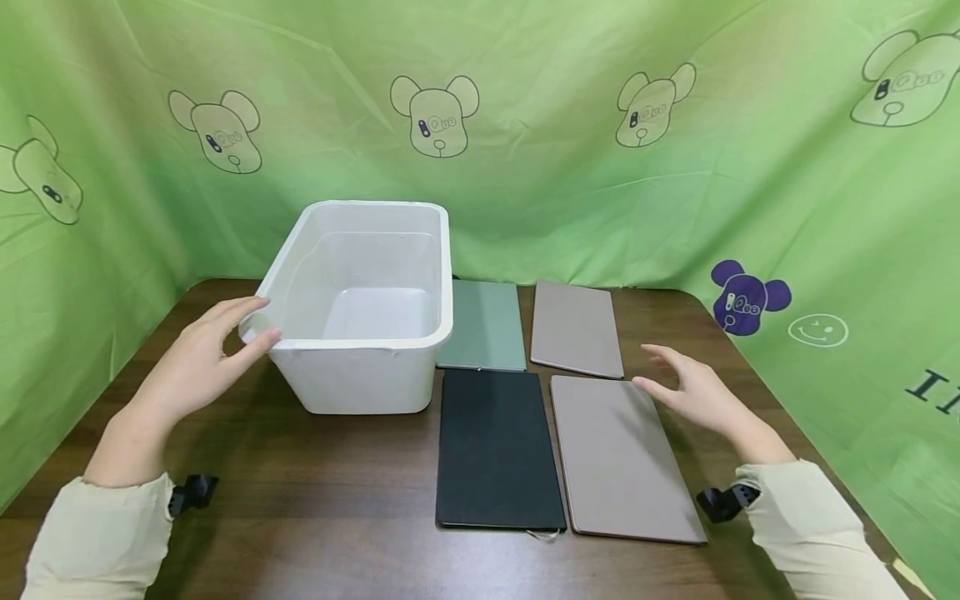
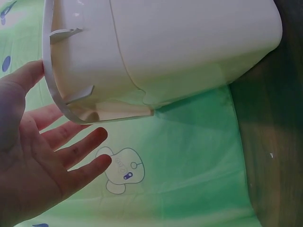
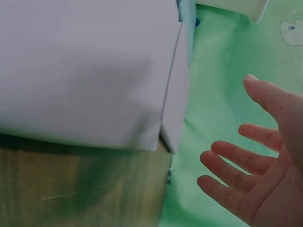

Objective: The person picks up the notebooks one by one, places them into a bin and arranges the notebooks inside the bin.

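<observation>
Head view: left hand (image 1: 198, 354) spread, touching white bin (image 1: 352, 379) at its near-left rim, right hand (image 1: 693, 392) empty, fingers parted, near front grey notebook (image 1: 622, 458) beside black notebook (image 1: 498, 450); pushing that rim could skid the bin.

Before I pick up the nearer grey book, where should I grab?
Probably pinch the nearer grey book by its right edge, coming from the right, near your right hand: it lies flat, and its left edge sits close to the black book.
</observation>
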